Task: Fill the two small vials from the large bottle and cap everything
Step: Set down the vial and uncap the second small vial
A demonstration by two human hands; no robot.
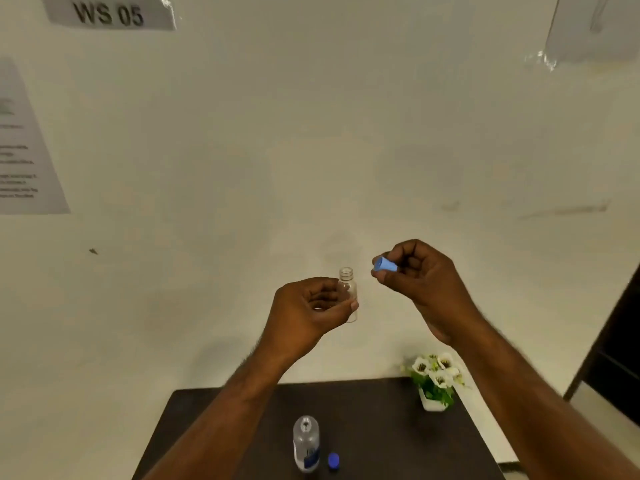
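Both grips are raised in front of a pale wall, near the middle of the frame. Left hand (304, 313) grasps a small clear vial (347, 292), fingers curled round its lower body with the thumb across the front; the vial stands upright with its threaded neck bare and open at the top. Whether it holds any liquid cannot be told. Right hand (419, 282), just to the right and slightly higher, pinches a light blue cap (385, 264) between thumb and fingertips, the cap's wider end pointing left toward the vial's mouth. Cap and vial are apart, with a small gap of wall showing between them.

Down at the bottom centre of the frame, a dark worktop (381, 427) carries the large bottle (306, 443), clear, with a blue-and-white label, standing with its mouth uncapped. Just beside it on the right lies a darker blue cap (333, 460), resting on the worktop and not touching the bottle. Toward the lower right, at the worktop's far edge, sits a white pot of white flowers (434, 379) with green leaves.

On the wall in the upper left hangs a sign reading "WS 05" (108, 12), and below it, at the left edge, a printed sheet (24, 147) whose text is too blurred to read. Another paper (595, 26) is taped in the upper right corner.
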